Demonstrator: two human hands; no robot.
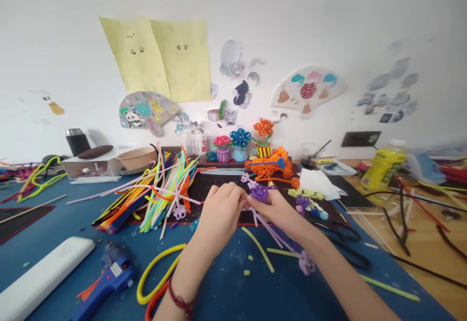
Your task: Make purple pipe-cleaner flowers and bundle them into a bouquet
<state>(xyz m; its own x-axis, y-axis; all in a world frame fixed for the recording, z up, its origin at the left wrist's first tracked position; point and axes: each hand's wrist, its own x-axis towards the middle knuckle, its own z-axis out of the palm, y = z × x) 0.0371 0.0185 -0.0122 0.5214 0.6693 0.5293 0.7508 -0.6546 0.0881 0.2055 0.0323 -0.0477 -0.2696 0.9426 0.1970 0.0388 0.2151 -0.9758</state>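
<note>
Over the middle of the table, my right hand (279, 214) is closed on a purple pipe-cleaner flower (260, 192), its thumb and fingers pressed against the looped petals. Close to its left, my left hand (222, 214) pinches with thumb and fingertips near the flower; what sits in that pinch is hidden by the fingers. Pale lilac pipe-cleaner stems (272, 231) slant down beneath my right hand. A pale purple flower (306, 262) hangs low beside my right forearm. Cut yellow-green pipe cleaners (258, 249) lie on the blue table (233, 296) below my hands.
A pile of loose pipe cleaners (160, 189) spreads at left. A blue glue gun (113, 275) and a white case (47, 277) lie in front. Small potted flowers (241, 138) and orange flowers (273, 165) stand at the back. A yellow bottle (383, 168) is at right.
</note>
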